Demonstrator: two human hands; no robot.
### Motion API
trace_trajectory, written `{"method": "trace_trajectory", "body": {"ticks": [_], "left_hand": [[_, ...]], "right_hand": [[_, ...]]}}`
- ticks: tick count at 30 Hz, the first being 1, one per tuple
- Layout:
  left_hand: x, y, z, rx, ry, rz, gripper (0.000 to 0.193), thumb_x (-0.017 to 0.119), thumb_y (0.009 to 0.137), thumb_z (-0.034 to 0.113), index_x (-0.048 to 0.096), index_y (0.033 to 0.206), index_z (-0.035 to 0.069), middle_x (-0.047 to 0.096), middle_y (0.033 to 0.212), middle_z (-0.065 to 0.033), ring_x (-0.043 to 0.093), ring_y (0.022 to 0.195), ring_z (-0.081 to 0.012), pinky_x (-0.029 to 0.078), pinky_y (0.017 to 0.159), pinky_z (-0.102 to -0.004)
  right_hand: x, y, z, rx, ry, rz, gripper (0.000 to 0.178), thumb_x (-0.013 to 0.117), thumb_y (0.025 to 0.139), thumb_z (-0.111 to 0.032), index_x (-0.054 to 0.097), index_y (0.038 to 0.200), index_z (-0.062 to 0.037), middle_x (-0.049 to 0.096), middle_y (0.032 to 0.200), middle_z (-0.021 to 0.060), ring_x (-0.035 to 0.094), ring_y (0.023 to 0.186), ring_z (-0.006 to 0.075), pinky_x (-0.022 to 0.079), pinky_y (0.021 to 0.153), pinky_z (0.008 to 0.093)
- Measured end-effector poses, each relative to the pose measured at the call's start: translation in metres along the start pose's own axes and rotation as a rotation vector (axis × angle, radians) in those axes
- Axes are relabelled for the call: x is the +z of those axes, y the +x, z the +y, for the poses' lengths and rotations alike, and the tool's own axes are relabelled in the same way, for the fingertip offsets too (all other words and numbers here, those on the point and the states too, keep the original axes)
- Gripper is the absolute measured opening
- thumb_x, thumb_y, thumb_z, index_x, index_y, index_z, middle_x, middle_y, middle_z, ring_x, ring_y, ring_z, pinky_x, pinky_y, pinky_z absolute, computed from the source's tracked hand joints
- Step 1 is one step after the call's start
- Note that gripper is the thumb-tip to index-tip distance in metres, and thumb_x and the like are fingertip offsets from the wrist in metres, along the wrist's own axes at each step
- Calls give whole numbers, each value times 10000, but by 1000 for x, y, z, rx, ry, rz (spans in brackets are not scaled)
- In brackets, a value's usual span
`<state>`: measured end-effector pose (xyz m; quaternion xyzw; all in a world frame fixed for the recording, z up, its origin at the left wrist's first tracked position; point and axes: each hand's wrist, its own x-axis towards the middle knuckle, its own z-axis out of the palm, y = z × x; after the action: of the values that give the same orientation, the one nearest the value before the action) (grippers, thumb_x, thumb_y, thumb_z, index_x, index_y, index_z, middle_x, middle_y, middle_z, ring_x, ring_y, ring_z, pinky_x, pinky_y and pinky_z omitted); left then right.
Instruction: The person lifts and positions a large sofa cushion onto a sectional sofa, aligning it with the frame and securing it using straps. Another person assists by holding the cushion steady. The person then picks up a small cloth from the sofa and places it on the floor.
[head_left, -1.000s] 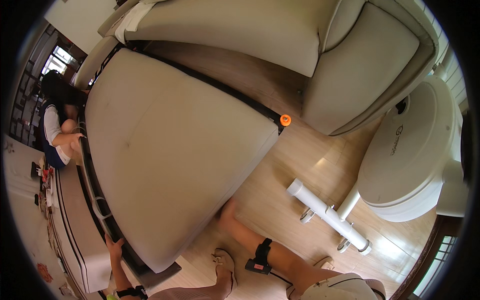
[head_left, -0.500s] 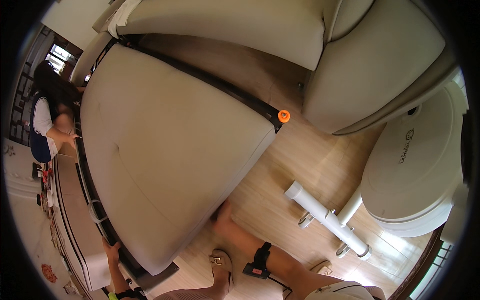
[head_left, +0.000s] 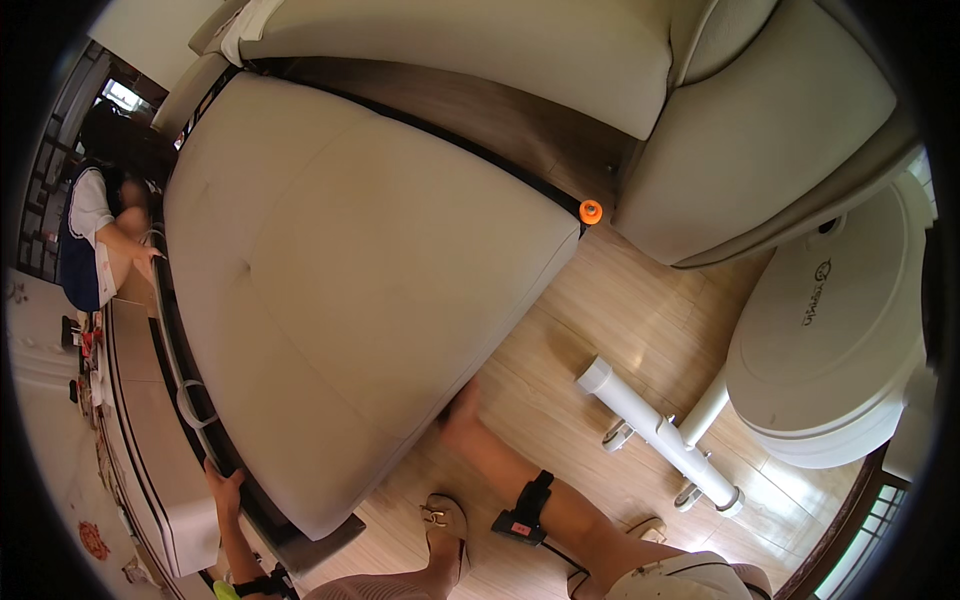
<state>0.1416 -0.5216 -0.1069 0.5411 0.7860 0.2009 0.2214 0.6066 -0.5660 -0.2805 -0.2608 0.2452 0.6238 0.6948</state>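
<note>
A large beige upholstered sofa section (head_left: 330, 260) with a black frame fills the middle of the view, an orange round fitting (head_left: 590, 212) on its far right corner. My left hand (head_left: 226, 490) is closed on the black frame along its left side, thumb showing. My right hand (head_left: 462, 408) reaches under the near right edge of the section and holds it there; the fingers are hidden beneath. On the far left another person (head_left: 85, 230) crouches with a hand on the same frame. A grey loop (head_left: 192, 402) hangs by the frame near my left hand.
Another beige sofa part (head_left: 770, 130) stands at the far right. Beside it is a white round-topped piece with a wheeled tubular base (head_left: 660, 430) on the wooden floor (head_left: 540, 400). A low cabinet (head_left: 165, 440) lies close along the left side. My feet are just below the section.
The sofa section has shifted slightly right and away from me, its orange corner fitting nearer the other sofa part. Both my hands have moved with it.
</note>
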Motion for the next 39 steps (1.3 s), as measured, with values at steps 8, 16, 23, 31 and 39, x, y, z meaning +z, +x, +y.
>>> {"method": "trace_trajectory", "body": {"ticks": [8,16,23,31,39], "left_hand": [[26,-11,44,-29,-36,4,933,660,737,25,135,1501,-78,200,1557,-241,234,1432,-322,244,1139,-346],[24,-5,36,-6,-54,15,918,686,744,31,165,1491,-84,267,1525,-254,303,1399,-321,284,1116,-337],[31,-19,52,9,-47,34,896,700,735,33,210,1474,-93,375,1450,-241,428,1296,-318,358,1060,-340],[39,-31,71,-4,11,119,891,712,739,78,232,1471,-84,381,1453,-251,424,1308,-341,331,1087,-358],[35,-18,43,67,-161,69,906,720,751,97,215,1488,-56,419,1421,-242,497,1224,-325,414,1008,-366]], "right_hand": [[7,10,-24,6,19,-89,645,279,1001,-516,395,1446,-64,423,1484,94,410,1326,294,314,1124,425],[20,8,-38,-2,-90,-3,633,300,992,-523,435,1414,-71,457,1456,101,428,1325,274,341,1115,427],[28,-4,-48,-11,-134,4,605,244,1006,-481,431,1413,-75,468,1448,85,436,1321,260,338,1118,410],[67,-38,-70,-15,-105,-9,652,160,1014,-507,343,1472,-80,388,1510,98,355,1381,304,262,1159,439],[36,19,-70,-27,-161,54,634,156,1002,-469,418,1416,-66,445,1461,135,439,1320,290,349,1108,454]]}}
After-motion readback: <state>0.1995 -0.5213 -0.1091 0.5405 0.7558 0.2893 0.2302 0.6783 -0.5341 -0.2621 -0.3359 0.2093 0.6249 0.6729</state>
